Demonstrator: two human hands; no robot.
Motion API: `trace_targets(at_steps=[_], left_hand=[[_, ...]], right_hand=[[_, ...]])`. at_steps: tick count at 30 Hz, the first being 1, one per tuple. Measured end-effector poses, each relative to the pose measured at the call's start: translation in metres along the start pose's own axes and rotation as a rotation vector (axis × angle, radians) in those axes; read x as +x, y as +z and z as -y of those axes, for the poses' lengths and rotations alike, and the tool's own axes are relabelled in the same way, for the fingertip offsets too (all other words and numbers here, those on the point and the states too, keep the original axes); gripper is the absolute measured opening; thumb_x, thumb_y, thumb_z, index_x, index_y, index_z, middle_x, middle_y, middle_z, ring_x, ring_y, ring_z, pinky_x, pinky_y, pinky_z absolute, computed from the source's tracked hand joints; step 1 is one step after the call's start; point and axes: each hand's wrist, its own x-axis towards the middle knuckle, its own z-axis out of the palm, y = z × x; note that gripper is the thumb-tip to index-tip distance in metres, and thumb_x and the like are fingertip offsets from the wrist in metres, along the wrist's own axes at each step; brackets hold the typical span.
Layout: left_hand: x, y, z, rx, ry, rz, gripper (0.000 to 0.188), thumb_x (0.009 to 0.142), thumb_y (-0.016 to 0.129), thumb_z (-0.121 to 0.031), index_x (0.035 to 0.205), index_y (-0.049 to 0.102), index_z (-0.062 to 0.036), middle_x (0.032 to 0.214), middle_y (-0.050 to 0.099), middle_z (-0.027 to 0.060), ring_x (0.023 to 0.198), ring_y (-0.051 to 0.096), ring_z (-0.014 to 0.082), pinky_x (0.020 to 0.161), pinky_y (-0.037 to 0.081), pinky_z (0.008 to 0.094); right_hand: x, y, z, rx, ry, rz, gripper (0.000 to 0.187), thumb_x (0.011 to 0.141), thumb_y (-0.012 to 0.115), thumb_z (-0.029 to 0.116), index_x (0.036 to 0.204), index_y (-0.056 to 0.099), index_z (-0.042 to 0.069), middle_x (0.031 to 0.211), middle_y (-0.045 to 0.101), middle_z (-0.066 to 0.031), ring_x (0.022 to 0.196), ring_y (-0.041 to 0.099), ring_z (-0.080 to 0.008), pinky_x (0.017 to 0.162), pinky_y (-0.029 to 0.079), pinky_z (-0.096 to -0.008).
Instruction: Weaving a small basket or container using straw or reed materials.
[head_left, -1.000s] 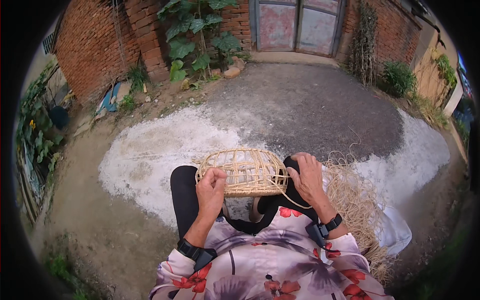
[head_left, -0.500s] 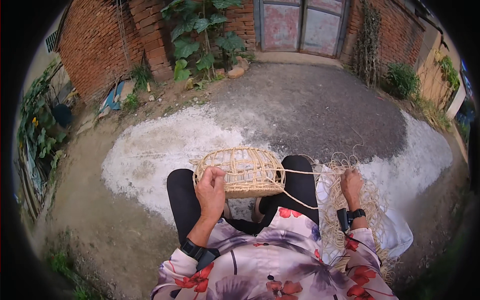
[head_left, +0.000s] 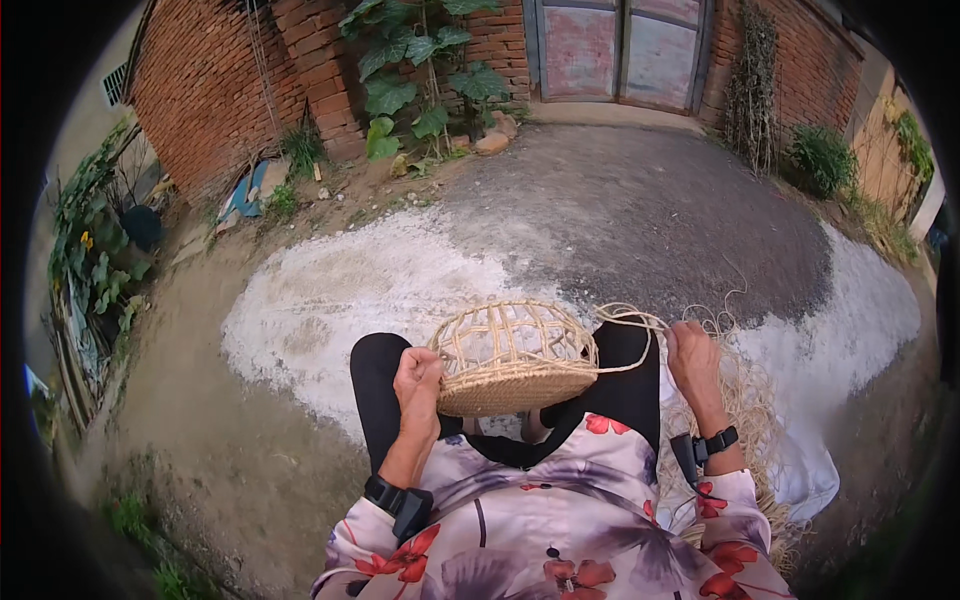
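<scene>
A half-woven straw basket (head_left: 515,390) rests across my lap, its dense woven side facing me and its open lattice turned away. My left hand (head_left: 417,380) is closed on the basket's left edge. Out to the right, my right hand (head_left: 692,352) is closed around a straw cord (head_left: 632,318). That cord loops from the hand back to the basket's right end. Beside my right thigh lies a tangled heap of loose straw cord (head_left: 750,400), partly under my right forearm.
A white sack (head_left: 808,450) lies under the cord heap. Pale powdery ground (head_left: 320,290) and dark paving (head_left: 660,210) spread ahead. Beyond are a brick wall (head_left: 215,90), a metal double door (head_left: 620,50) and a leafy vine (head_left: 425,70).
The basket has tilted, showing more of its woven side. The cord, stretched straight before, now hangs in slack loops. My right hand has risen slightly, and the whole view has shifted.
</scene>
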Motion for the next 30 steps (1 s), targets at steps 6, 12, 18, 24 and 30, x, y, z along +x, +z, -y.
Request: trace_targets(at_steps=[6, 12, 18, 24, 30], left_hand=[[0.0, -0.013, -0.018, 0.055, -0.074, 0.191, 0.009, 0.09, 0.062, -0.008, 0.097, 0.057, -0.0068, 0.079, 0.056, -0.0032, 0.071, 0.051, 0.0039, 0.065, 0.04, 0.0202], [-0.012, -0.005, -0.035, 0.912, 0.304, 0.125, 0.036, 0.073, 0.078, -0.028, 0.101, 0.065, -0.0099, 0.099, 0.056, 0.0075, 0.078, 0.055, 0.0185, 0.07, 0.046, 0.0326], [-0.008, 0.034, -0.052, 1.119, 0.738, 0.262, 0.043, 0.067, 0.081, -0.03, 0.103, 0.066, -0.0131, 0.099, 0.056, 0.005, 0.097, 0.051, 0.025, 0.081, 0.039, 0.039], [-0.003, 0.039, -0.041, 1.187, 0.78, 0.386, 0.038, 0.066, 0.082, -0.031, 0.097, 0.067, -0.0141, 0.09, 0.06, 0.0035, 0.091, 0.056, 0.0238, 0.077, 0.039, 0.0393], [0.004, 0.044, -0.051, 1.21, 0.781, 0.414, 0.035, 0.068, 0.08, -0.031, 0.095, 0.068, -0.0134, 0.085, 0.062, 0.0041, 0.086, 0.059, 0.0245, 0.076, 0.042, 0.0396]], right_hand=[[-0.026, -0.058, 0.031, 0.71, 0.196, 0.454, 0.036, 0.088, 0.067, 0.029, 0.112, 0.061, 0.002, 0.079, 0.066, -0.011, 0.06, 0.061, -0.0183, 0.052, 0.048, -0.0295], [-0.044, 0.008, 0.085, 2.078, 0.6, 0.7, 0.049, 0.097, 0.057, 0.025, 0.138, 0.04, 0.005, 0.096, 0.068, -0.019, 0.069, 0.067, -0.0205, 0.056, 0.054, -0.0285], [-0.025, 0.023, 0.121, 2.457, 0.485, 0.774, 0.055, 0.098, 0.054, 0.027, 0.145, 0.032, 0.006, 0.099, 0.066, -0.0205, 0.075, 0.067, -0.0247, 0.063, 0.056, -0.0323], [-0.024, 0.014, 0.119, 1.959, 0.383, 0.644, 0.035, 0.098, 0.055, 0.023, 0.126, 0.052, 0.003, 0.079, 0.066, -0.0115, 0.06, 0.063, -0.0162, 0.051, 0.052, -0.0279], [-0.034, 0.016, 0.12, 2.112, 0.739, 0.541, 0.032, 0.098, 0.054, 0.025, 0.118, 0.058, 0.0, 0.074, 0.065, -0.0065, 0.061, 0.063, -0.014, 0.054, 0.053, -0.0271]])
